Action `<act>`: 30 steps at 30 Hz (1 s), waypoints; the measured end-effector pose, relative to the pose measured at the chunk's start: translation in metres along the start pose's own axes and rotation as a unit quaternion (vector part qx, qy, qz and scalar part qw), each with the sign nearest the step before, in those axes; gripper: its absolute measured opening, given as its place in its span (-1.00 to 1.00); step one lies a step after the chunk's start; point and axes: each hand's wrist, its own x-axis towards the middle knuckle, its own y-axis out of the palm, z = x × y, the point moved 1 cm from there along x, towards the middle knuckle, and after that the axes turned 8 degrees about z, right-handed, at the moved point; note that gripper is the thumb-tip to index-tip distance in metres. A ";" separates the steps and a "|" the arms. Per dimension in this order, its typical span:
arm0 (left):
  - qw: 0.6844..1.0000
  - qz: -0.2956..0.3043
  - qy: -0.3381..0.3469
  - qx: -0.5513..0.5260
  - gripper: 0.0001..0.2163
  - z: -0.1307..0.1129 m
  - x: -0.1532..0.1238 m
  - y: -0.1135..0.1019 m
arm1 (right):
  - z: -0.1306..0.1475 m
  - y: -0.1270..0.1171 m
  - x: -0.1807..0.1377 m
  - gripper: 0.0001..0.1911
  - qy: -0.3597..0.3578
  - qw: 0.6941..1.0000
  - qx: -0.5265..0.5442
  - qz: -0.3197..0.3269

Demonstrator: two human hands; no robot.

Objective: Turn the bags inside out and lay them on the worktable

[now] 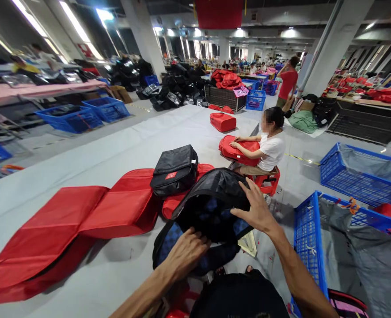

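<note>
As bag (220, 185) gapes — mouth (205, 214) faces camera.

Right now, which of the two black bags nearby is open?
The nearer black bag, by the left hand and right hand: its mouth gapes, showing bluish lining. The farther black bag, with a red label, looks closed.

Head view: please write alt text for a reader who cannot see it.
A person's left hand lies at the mouth of an open black bag while the right hand is at its edge. Red fabric pieces lie on the white table, another black bag among them; a seated co-worker touches a red bag beyond.
</note>
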 end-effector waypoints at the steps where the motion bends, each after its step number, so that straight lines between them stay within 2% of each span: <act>1: 1.000 0.000 0.021 -0.018 -0.89 -0.010 0.002 -0.004 | -0.002 -0.006 -0.011 0.10 0.000 0.999 -0.032 -0.006; 2: 0.999 0.004 0.040 -0.033 -0.90 -0.019 0.004 -0.007 | -0.004 -0.012 -0.020 0.10 0.003 0.998 -0.062 -0.019; 3: 0.998 0.011 0.053 -0.044 -0.92 -0.026 0.007 -0.009 | -0.007 -0.018 -0.030 0.01 0.006 0.995 -0.087 -0.038; 6: 0.995 0.035 0.080 -0.056 -0.96 -0.044 0.019 -0.007 | -0.017 -0.033 -0.057 -0.43 0.015 0.985 -0.129 -0.112; 7: 0.994 0.038 0.089 -0.059 -0.96 -0.050 0.024 -0.002 | -0.019 -0.038 -0.067 -0.51 0.016 0.981 -0.134 -0.137; 11: 0.989 0.023 0.117 -0.090 -0.81 -0.076 0.051 0.039 | -0.019 -0.048 -0.110 -0.52 0.021 0.969 -0.155 -0.192; 13: 0.986 0.019 0.121 -0.110 -0.76 -0.088 0.067 0.063 | -0.015 -0.045 -0.131 -0.52 0.033 0.966 -0.177 -0.185; 15: 0.980 0.044 0.134 -0.137 -0.78 -0.097 0.083 0.083 | -0.012 -0.037 -0.149 -0.54 0.045 0.965 -0.193 -0.170; 17: 0.968 0.068 0.168 -0.173 -0.80 -0.100 0.094 0.096 | -0.012 -0.029 -0.164 -0.53 0.054 0.965 -0.201 -0.159; 18: 0.961 0.061 0.191 -0.191 -0.80 -0.101 0.097 0.098 | -0.014 -0.025 -0.170 -0.51 0.061 0.965 -0.202 -0.157; 20: 0.948 -0.009 0.229 -0.223 -0.75 -0.099 0.101 0.097 | -0.020 -0.022 -0.179 -0.49 0.085 0.962 -0.206 -0.159; 22: 0.929 -0.114 0.248 -0.249 -0.63 -0.094 0.105 0.086 | -0.028 -0.022 -0.184 -0.50 0.111 0.956 -0.212 -0.167; 24: 0.918 -0.194 0.217 -0.271 -0.59 -0.087 0.119 0.071 | -0.036 -0.026 -0.185 -0.55 0.128 0.953 -0.215 -0.172; 25: 0.917 -0.216 0.186 -0.280 -0.58 -0.083 0.130 0.063 | -0.040 -0.027 -0.183 -0.57 0.134 0.953 -0.213 -0.171; 28: 0.922 -0.217 0.116 -0.299 -0.31 -0.066 0.177 0.044 | -0.054 -0.031 -0.172 -0.62 0.143 0.956 -0.192 -0.168; 30: 0.924 -0.192 0.119 -0.308 -0.13 -0.055 0.208 0.038 | -0.067 -0.030 -0.161 -0.65 0.138 0.959 -0.179 -0.172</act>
